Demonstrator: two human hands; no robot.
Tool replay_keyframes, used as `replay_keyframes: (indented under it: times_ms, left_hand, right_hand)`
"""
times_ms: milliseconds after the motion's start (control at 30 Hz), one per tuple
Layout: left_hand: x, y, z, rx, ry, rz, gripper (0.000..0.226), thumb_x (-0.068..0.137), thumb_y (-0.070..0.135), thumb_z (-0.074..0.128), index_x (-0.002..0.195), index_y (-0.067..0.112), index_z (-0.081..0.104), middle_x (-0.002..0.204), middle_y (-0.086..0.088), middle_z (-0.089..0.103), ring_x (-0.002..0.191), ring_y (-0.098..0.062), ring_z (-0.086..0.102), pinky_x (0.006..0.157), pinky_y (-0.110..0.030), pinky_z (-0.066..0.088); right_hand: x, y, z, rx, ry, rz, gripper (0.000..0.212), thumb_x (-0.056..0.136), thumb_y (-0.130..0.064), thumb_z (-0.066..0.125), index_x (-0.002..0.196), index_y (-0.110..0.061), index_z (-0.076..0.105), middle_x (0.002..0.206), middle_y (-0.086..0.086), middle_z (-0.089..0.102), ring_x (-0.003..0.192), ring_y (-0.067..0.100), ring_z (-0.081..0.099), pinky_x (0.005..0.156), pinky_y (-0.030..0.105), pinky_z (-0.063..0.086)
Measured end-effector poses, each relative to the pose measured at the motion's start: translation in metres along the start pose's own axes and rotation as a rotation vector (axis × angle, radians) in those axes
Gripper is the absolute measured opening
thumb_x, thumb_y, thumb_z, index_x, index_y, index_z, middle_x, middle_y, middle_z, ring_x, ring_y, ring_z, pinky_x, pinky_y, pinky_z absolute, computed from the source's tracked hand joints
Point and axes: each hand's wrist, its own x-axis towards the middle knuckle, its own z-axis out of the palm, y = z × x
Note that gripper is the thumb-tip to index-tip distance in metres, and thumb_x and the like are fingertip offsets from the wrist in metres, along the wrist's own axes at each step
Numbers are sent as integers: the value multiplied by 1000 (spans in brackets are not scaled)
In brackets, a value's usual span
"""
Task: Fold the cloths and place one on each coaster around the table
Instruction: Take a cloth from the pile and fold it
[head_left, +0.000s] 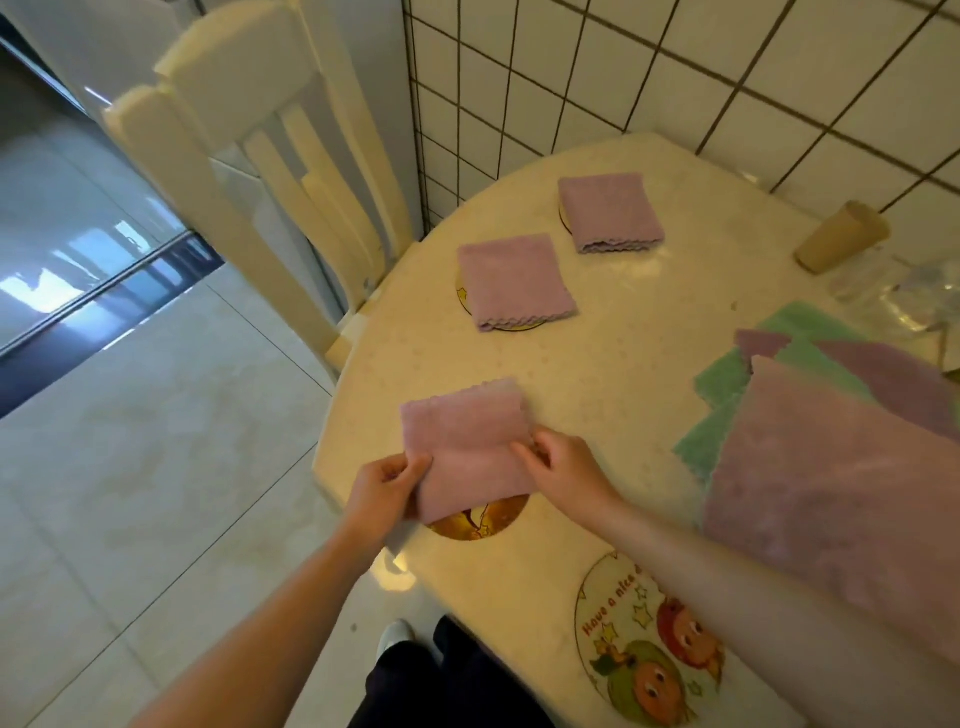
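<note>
Mostly clutter first: a loose pile of purple and green cloths (810, 441) lies at the table's right edge, its near part draped over the right forearm. A tan cup (839, 236) lies tipped over near the far right corner, by the tiled wall (675, 78). A cream chair (249, 171) stands at the table's (623, 364) far left edge. Two folded purple cloths already sit on coasters along the left side: the far folded cloth (610, 213) and the middle folded cloth (514, 280), each with a coaster rim peeking out. A cartoon coaster (644, 644) lies bare at the near edge, partly under the right forearm.

The held purple cloth (467, 447) is folded and sits over the gold coaster (478, 522) at the near left edge, hiding most of it. The left hand (384, 488) pinches its left edge, thumb on top. The right hand (566, 462) grips its right edge with curled fingers. Both forearms reach in from the near side.
</note>
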Motion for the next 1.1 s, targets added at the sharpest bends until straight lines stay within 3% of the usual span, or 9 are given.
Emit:
replay_keyframes:
  times_ms: [67, 133, 200, 367, 500, 667, 800, 967, 1100]
  left_hand:
    - [3, -2, 4, 6, 45, -28, 37, 95, 35, 55, 85, 2, 67, 73, -9, 64, 64, -19, 59, 67, -40, 55]
    - [4, -5, 7, 57, 84, 6, 38, 97, 38, 50, 85, 4, 63, 78, -14, 64, 67, -24, 57, 65, -38, 50]
    - [3, -9, 9, 87, 140, 85, 41, 96, 43, 48, 89, 5, 61, 84, -18, 64, 75, -33, 58, 70, -45, 50]
    - [0, -4, 15, 127, 243, 167, 38, 97, 44, 44, 87, 10, 57, 78, -10, 62, 74, -23, 58, 67, -40, 48]
    - [11, -1, 21, 186, 321, 59, 36, 97, 43, 46, 82, 12, 58, 75, -3, 62, 74, -20, 58, 68, -42, 49]
    - [18, 5, 21, 179, 353, -74, 28, 92, 40, 56, 81, 15, 58, 74, 2, 60, 69, -15, 57, 62, -33, 48]
    - [13, 5, 14, 262, 390, -74, 23, 87, 40, 63, 83, 18, 58, 75, 5, 61, 68, -8, 56, 53, -24, 41]
    - [23, 17, 15, 316, 328, -151, 24, 83, 39, 69, 88, 17, 60, 80, 4, 61, 69, -9, 56, 52, -23, 41]
    - [29, 20, 20, 311, 282, -218, 32, 78, 39, 72, 92, 13, 60, 84, -2, 63, 73, -16, 59, 56, -28, 47]
  right_hand:
    - [13, 0, 3, -61, 15, 41, 29, 94, -34, 50, 66, -26, 45, 59, -12, 49, 53, 6, 43, 52, 26, 34]
    - [20, 0, 4, -108, 10, 32, 23, 95, -34, 47, 75, -25, 49, 67, -11, 56, 61, 9, 53, 54, 29, 41]
    - [22, 0, 4, -136, 28, -7, 18, 96, -34, 45, 84, -23, 51, 73, -8, 60, 67, 17, 59, 59, 37, 45]
    - [23, -3, 2, -129, 85, -48, 18, 97, -37, 42, 83, -27, 46, 66, -7, 58, 60, 19, 57, 53, 40, 41]
    - [35, -4, 9, -253, 71, 124, 22, 94, -43, 44, 85, -24, 51, 76, -1, 64, 71, 23, 61, 61, 39, 47]
    - [46, -10, 9, -258, 66, 355, 20, 88, -40, 55, 89, -20, 52, 84, 0, 61, 78, 24, 58, 68, 32, 46]
    - [51, -21, 0, -374, 42, 352, 23, 87, -40, 54, 94, -19, 51, 86, 0, 56, 78, 23, 55, 65, 30, 43]
    - [80, -37, -3, -257, -47, 425, 27, 84, -38, 50, 89, -11, 51, 89, 8, 57, 80, 26, 57, 63, 29, 40]
    - [88, -46, -3, -207, -84, 488, 38, 86, -30, 53, 111, -1, 56, 105, 14, 61, 97, 30, 59, 69, 30, 42]
